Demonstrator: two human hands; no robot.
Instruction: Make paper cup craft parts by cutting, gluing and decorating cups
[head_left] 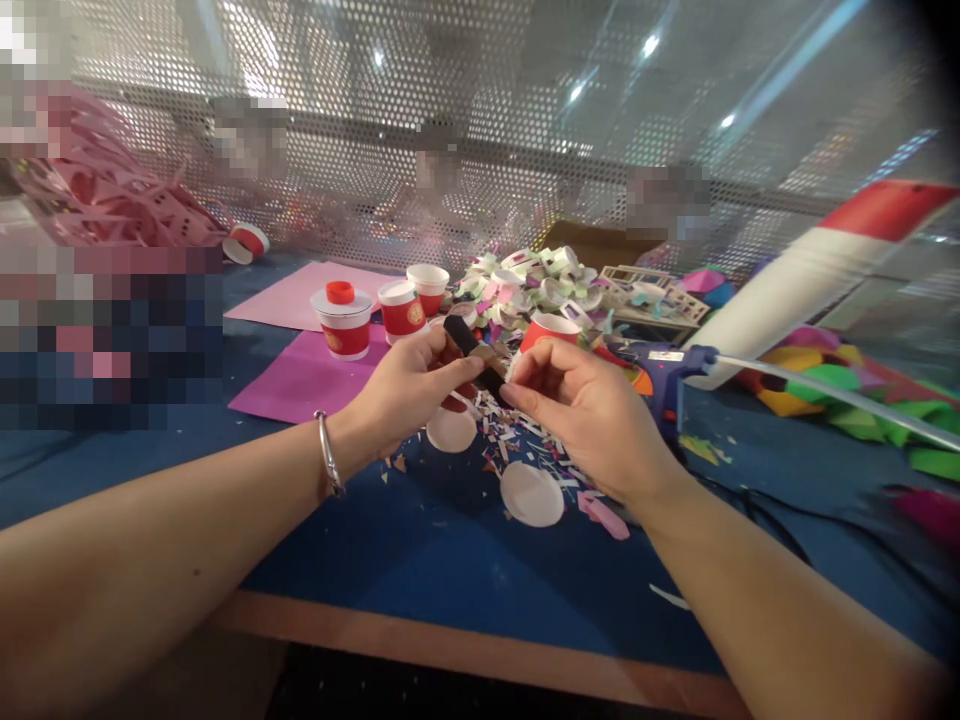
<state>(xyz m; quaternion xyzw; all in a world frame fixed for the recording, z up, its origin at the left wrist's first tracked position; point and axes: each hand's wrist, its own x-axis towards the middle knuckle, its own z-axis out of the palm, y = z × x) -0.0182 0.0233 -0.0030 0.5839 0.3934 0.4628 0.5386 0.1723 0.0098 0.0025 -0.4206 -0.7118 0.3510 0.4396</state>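
Observation:
Both hands meet over the middle of the blue table [420, 560]. My left hand [409, 390] and my right hand [581, 400] pinch a small black strip [471, 352] between their fingertips, the left at its upper end, the right at its lower end. A silver bracelet [328, 455] circles my left wrist. Beneath the hands lie paper scraps [525, 435] and two white paper discs [531, 493], [451, 430].
Red and white paper cups [345, 322] stand behind the hands on pink sheets [300, 375]. A heap of cut paper rings [536, 285] lies farther back. A blue glue gun [667, 370] rests at the right, by a large red and white tube [810, 275] and coloured paper [840, 390].

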